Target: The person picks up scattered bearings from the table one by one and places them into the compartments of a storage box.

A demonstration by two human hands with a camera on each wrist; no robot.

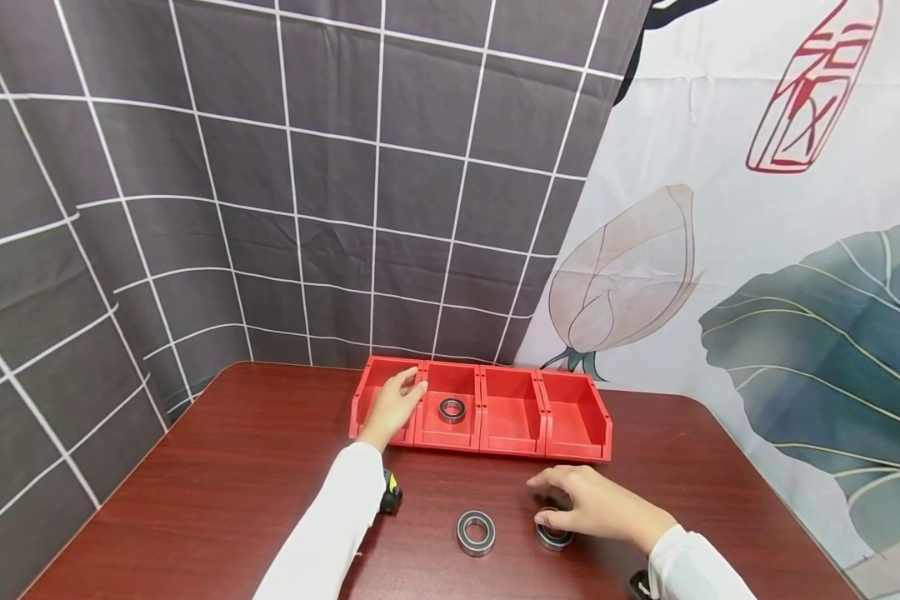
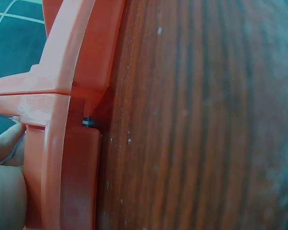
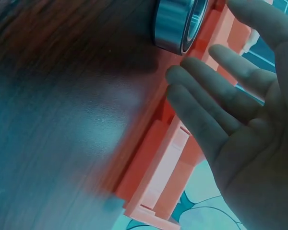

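My left hand [image 1: 392, 407] reaches over the leftmost red bin [image 1: 375, 379], fingers loosely bent and nothing visible between them. In the left wrist view, the bin wall [image 2: 79, 167] hides most of that hand. Above the table, my right hand [image 1: 596, 504] has thumb and fingers spread over a bearing [image 1: 553, 545], a dark-sealed metal ring that it partly covers. Its fingers look relaxed and hold nothing in the right wrist view, where a bearing [image 3: 175, 26] stands beyond the fingertips. Another bearing [image 1: 462, 537] lies flat on the table. A third bearing [image 1: 452, 420] sits in the second bin from the left.
Several red bins stand joined in a row at the table's back, including the rightmost bin [image 1: 581, 425]. The reddish-brown wooden table [image 1: 217, 475] extends around them. Behind it hang a grey grid-patterned cloth [image 1: 330, 183] and a white flower-printed cloth [image 1: 645, 133].
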